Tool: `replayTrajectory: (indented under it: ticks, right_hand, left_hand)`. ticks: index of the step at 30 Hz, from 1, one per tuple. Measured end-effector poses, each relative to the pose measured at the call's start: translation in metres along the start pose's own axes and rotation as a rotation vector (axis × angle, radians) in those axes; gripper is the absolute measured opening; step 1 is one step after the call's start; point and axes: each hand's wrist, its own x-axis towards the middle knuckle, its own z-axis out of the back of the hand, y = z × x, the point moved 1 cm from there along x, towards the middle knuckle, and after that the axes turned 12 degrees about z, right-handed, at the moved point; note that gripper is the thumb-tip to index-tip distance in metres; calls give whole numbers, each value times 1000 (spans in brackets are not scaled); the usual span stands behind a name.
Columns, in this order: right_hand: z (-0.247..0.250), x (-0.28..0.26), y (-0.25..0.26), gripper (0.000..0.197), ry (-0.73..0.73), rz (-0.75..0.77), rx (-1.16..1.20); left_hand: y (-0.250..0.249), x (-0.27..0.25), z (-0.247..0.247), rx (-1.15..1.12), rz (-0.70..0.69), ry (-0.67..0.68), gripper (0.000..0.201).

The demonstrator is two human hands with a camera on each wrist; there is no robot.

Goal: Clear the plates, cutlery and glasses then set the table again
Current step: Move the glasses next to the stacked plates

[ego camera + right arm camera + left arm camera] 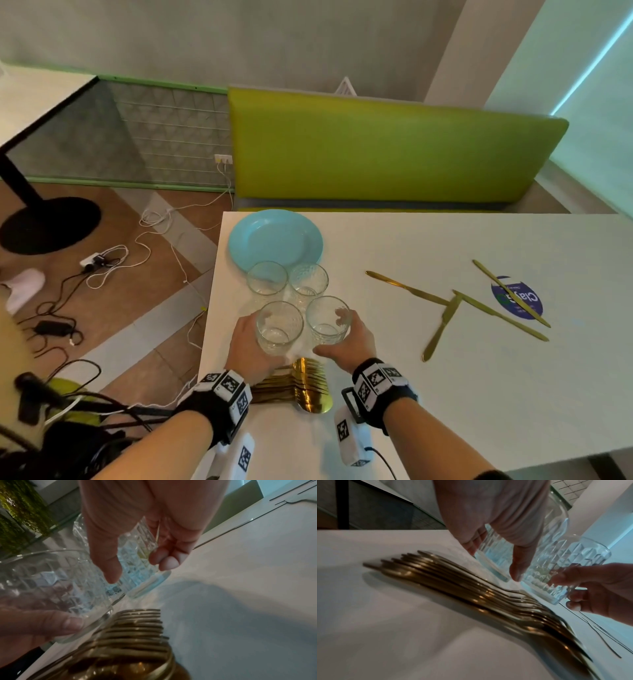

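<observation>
Four clear patterned glasses stand grouped near the left edge of the white table (445,394). My left hand (255,339) grips the near left glass (279,327), thumb and fingers curled round it (494,555). My right hand (342,337) grips the near right glass (328,320) the same way (137,563). Whether either glass is off the table I cannot tell. Two more glasses (267,277) (308,279) stand behind, in front of a light blue plate (275,240). A stack of gold cutlery (298,383) lies just below my hands.
Several gold knives (442,325) lie scattered on the right half of the table, one across a blue round sticker (527,301). A green bench back (376,154) runs behind the table. Cables and a black table base (48,226) are on the floor to the left.
</observation>
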Motion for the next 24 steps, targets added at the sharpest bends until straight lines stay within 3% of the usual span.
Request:
replayTrajectory:
  ticks: [16,24]
  right_hand:
    - [-20,1,-3,83,30,-5,23]
    - [-25,5,0,91,23,-33,50]
  left_hand:
    - [17,22,-12,-43,146,-27,90]
    - [16,22,-5,-29,148,-30,89]
